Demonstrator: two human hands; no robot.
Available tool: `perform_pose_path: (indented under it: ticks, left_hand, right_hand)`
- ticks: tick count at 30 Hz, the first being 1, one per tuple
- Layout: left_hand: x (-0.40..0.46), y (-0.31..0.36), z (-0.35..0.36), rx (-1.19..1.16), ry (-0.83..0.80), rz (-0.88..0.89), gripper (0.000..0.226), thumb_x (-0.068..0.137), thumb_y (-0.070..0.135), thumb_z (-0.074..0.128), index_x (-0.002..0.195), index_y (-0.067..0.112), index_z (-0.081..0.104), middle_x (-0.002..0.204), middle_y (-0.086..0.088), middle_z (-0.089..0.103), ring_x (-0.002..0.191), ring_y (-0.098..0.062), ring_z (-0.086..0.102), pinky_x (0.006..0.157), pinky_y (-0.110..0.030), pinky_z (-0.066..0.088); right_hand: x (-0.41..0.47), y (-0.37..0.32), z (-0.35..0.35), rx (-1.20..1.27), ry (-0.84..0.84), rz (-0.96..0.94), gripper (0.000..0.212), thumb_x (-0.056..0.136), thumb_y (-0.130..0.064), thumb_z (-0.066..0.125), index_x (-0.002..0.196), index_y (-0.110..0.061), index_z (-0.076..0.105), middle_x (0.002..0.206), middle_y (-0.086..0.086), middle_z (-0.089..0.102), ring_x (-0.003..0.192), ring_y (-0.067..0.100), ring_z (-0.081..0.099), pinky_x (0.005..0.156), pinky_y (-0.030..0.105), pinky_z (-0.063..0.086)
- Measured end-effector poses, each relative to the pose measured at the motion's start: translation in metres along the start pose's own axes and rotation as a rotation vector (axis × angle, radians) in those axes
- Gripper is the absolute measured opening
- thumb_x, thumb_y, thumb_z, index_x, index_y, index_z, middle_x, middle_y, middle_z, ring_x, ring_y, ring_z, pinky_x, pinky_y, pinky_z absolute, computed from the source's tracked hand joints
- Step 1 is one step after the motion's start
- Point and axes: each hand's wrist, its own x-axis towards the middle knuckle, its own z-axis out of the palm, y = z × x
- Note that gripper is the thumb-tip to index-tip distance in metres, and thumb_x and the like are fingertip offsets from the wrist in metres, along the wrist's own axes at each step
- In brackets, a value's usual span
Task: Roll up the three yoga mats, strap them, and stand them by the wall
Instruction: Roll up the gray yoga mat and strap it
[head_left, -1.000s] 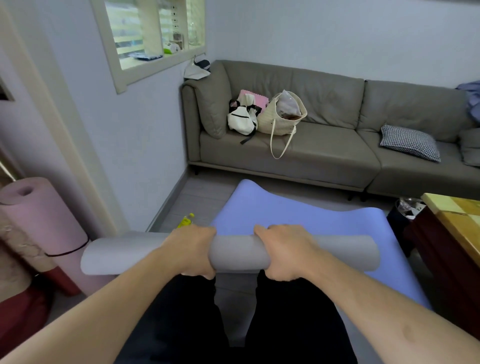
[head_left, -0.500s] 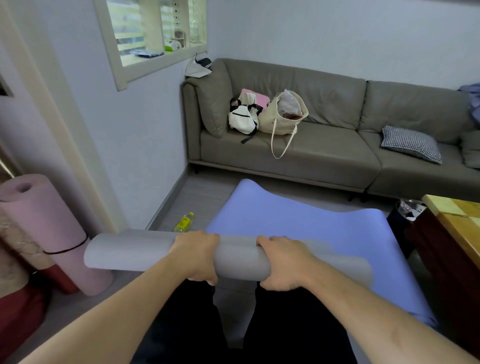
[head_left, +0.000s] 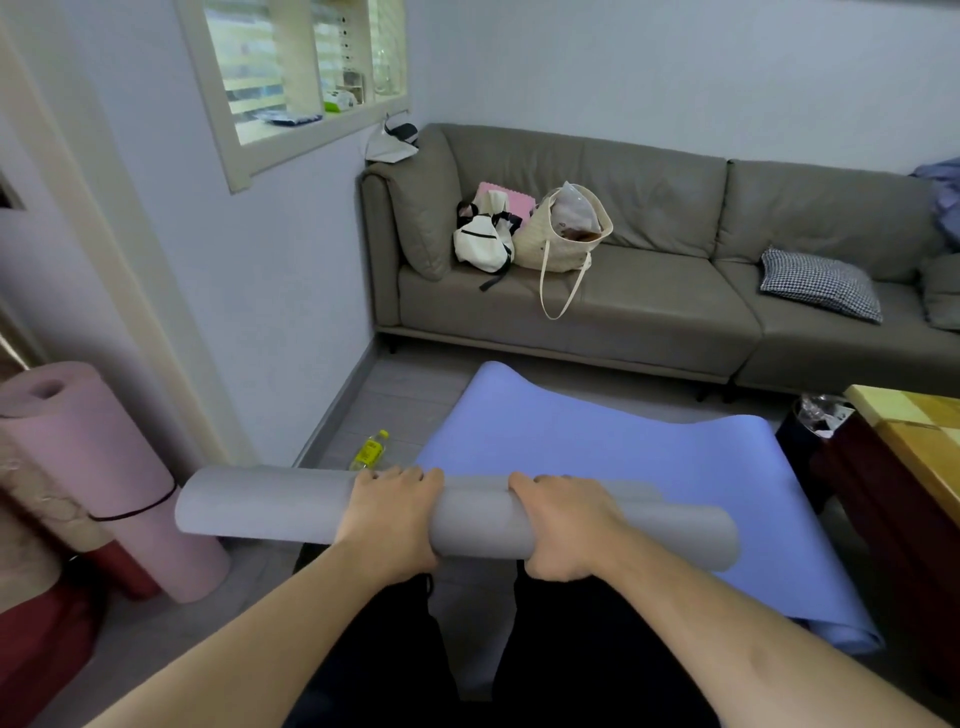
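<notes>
Both grips clamp my grey rolled mat (head_left: 467, 514): left hand (head_left: 392, 519) and right hand (head_left: 558, 525) curl around its middle. It looks smooth, its right end telescoped, above the blue mat (head_left: 597, 447).

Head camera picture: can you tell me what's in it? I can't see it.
Two hands, the left hand and the right hand, grip a rolled grey mat held level above a purple mat spread on the floor. A strapped pink mat leans at the left; a grey sofa stands behind.

Both hands, left hand (head_left: 392, 519) and right hand (head_left: 558, 525), grip the rolled grey mat (head_left: 478, 519).
</notes>
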Motion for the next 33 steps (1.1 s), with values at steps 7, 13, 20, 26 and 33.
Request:
perform_pose_path:
  ticks: [7, 13, 20, 26, 33]
  left_hand:
    - [0.023, -0.010, -0.024, -0.083, -0.242, 0.003, 0.061, 0.058, 0.053, 0.080, 0.108, 0.031, 0.053, 0.095, 0.008, 0.066, 0.085, -0.021, 0.061, 0.077, -0.035, 0.052]
    - [0.017, 0.000, -0.001, 0.133, -0.103, -0.031, 0.070, 0.073, 0.037, 0.078, 0.130, 0.021, 0.040, 0.130, -0.006, 0.059, 0.130, -0.030, 0.052, 0.102, -0.047, 0.038]
    - [0.008, -0.006, -0.019, 0.149, 0.101, -0.049, 0.060, 0.075, 0.040, 0.073, 0.124, 0.023, 0.043, 0.129, -0.001, 0.059, 0.120, -0.028, 0.057, 0.097, -0.043, 0.039]
    - [0.010, -0.012, -0.055, 0.008, -0.085, -0.005, 0.060, 0.065, 0.042, 0.081, 0.104, 0.026, 0.039, 0.111, 0.003, 0.063, 0.102, -0.024, 0.063, 0.073, -0.037, 0.035]
    - [0.006, -0.009, -0.040, -0.090, -0.307, 0.036, 0.065, 0.062, 0.045, 0.086, 0.111, 0.026, 0.048, 0.110, 0.002, 0.063, 0.099, -0.024, 0.064, 0.076, -0.037, 0.051]
  right_hand:
    - [-0.011, -0.012, 0.035, -0.215, 0.220, 0.009, 0.076, 0.063, -0.039, 0.089, 0.125, -0.018, 0.051, 0.100, 0.004, 0.059, 0.086, 0.029, 0.059, 0.074, 0.042, 0.043]
    - [0.009, -0.004, 0.001, -0.094, 0.059, 0.033, 0.060, 0.072, -0.028, 0.075, 0.121, -0.023, 0.041, 0.109, 0.003, 0.059, 0.096, 0.031, 0.062, 0.070, 0.039, 0.038]
    - [-0.001, -0.006, -0.022, -0.194, 0.213, -0.022, 0.057, 0.075, -0.025, 0.075, 0.120, -0.022, 0.040, 0.102, 0.001, 0.056, 0.084, 0.028, 0.051, 0.071, 0.039, 0.032]
    - [-0.008, -0.002, -0.052, -0.101, 0.048, -0.023, 0.051, 0.068, -0.032, 0.075, 0.106, -0.027, 0.041, 0.091, -0.006, 0.054, 0.080, 0.023, 0.056, 0.064, 0.037, 0.046]
    - [-0.004, -0.007, -0.048, 0.039, -0.267, -0.011, 0.061, 0.067, -0.038, 0.086, 0.116, -0.027, 0.051, 0.093, -0.009, 0.054, 0.082, 0.017, 0.058, 0.064, 0.034, 0.047]
